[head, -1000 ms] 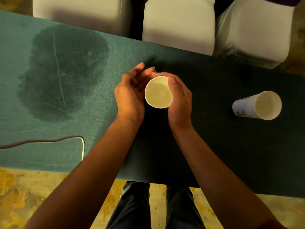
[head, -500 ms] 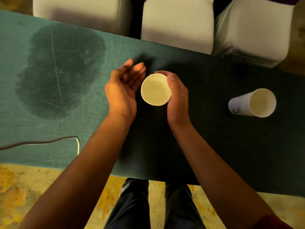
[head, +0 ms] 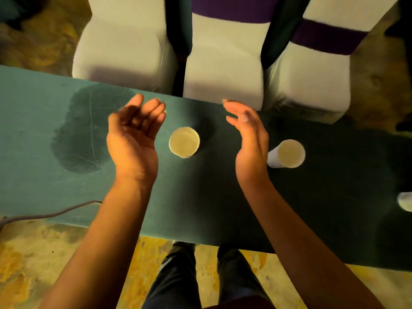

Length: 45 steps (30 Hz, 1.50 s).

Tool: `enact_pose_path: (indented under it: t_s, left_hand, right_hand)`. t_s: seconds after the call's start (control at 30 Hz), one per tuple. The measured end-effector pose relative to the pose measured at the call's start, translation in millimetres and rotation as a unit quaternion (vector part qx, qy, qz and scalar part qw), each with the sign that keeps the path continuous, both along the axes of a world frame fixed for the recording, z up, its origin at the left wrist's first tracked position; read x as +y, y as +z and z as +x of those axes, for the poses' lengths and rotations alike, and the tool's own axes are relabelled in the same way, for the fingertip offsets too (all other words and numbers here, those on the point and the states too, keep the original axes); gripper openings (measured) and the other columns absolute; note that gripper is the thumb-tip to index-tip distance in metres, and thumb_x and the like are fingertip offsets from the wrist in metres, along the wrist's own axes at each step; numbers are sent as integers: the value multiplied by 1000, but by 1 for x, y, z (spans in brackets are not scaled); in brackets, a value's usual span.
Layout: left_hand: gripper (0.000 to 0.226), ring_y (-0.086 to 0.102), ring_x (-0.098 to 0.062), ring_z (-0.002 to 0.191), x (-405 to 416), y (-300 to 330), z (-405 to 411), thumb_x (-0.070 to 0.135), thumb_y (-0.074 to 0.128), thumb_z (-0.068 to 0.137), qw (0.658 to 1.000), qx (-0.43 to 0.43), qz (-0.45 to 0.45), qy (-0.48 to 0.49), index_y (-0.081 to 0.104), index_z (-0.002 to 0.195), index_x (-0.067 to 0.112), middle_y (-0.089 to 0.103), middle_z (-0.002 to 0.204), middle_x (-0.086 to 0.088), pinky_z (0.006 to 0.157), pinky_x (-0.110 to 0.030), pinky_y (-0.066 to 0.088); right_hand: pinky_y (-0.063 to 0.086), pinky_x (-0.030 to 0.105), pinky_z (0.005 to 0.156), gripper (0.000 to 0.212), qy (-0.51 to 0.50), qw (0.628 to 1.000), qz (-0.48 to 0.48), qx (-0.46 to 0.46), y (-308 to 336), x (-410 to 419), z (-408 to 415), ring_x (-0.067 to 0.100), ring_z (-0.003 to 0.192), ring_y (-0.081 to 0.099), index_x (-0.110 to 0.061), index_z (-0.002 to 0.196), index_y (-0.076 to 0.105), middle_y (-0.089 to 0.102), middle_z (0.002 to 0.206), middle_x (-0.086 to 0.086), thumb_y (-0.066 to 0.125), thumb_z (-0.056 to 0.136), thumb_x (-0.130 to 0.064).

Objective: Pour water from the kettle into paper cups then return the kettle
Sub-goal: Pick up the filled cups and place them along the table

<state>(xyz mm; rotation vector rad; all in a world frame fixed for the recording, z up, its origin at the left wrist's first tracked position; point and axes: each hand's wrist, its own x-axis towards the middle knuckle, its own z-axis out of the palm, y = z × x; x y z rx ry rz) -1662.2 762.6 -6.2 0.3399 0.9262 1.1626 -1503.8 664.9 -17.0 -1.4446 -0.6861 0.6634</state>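
- Two paper cups are seen upright on the green table [head: 33, 121]; the kettle is not in the frame, so its place cannot be told.
- At left of centre, a dark wet patch [head: 89, 132] is spread on the cloth, and a thin cable [head: 51, 214] is draped over the near edge at lower left.
- The left hand [head: 133, 139] is held open, palm up, fingers loosely curled, with nothing in it.
- Just right of it, at the frame's centre, the first cup [head: 184, 142] is stood free between the hands, touched by neither.
- The right hand [head: 250, 139] is likewise spread open and empty, well apart from the left.
- The second cup [head: 287, 153] is stood just right of that wrist; a pale object at the right edge is too cropped to name.
- The cups are judged light, thin-walled and easily tipped or crushed; a soft hold around the middle of the wall is advised, never a pinch at the rim.
- The kettle is expected to be heavy when full, and best taken by its handle.
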Motion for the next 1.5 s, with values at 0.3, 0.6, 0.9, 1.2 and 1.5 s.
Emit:
enact_pose_path:
  t_s: [0.3, 0.6, 0.9, 1.2, 1.5]
  left_hand:
    - [30, 63, -22, 71, -129, 55, 103, 18, 36, 99, 992, 76, 27, -100, 64, 91, 12, 68, 74, -6, 71, -30, 51]
    - [33, 65, -19, 62, -239, 40, 224, 18, 40, 99, 962, 66, -14, -264, 69, 83, 13, 67, 71, -7, 67, -33, 49]
    - [36, 74, -32, 91, -295, -2, 321, 25, 40, 98, 872, 137, -8, -469, 70, 102, 7, 77, 94, -17, 72, -33, 56]
    - [33, 73, -22, 99, -342, -43, 406, 26, 42, 97, 840, 185, 7, -510, 70, 108, 13, 78, 101, -6, 84, -33, 56]
    - [27, 73, -24, 91, -377, -75, 475, 14, 44, 100, 880, 237, -35, -411, 70, 97, 11, 77, 93, -11, 80, -33, 58]
  right_hand:
    - [57, 44, 89, 39, 5, 999, 27, -43, 72, -111, 89, 28, 104, 71, 5, 114, 68, 74, 112, 17, 49, 95, -23]
    - [60, 38, 76, 27, -112, 990, -22, -79, 78, -239, 187, 22, 94, 74, -6, 106, 71, 75, 102, 2, 49, 98, -19]
    - [58, 23, 82, 27, -319, 935, -106, -113, 69, -331, 264, 12, 100, 71, -14, 106, 72, 74, 105, 0, 47, 98, -22]
    - [54, 46, 103, 38, -435, 884, -161, -61, 8, -405, 350, 17, 116, 66, -7, 124, 68, 71, 123, 8, 48, 96, -24]
    - [41, 6, 100, 48, -280, 941, -190, -15, -60, -416, 409, 8, 132, 53, -18, 148, 51, 57, 146, -1, 39, 106, -39]
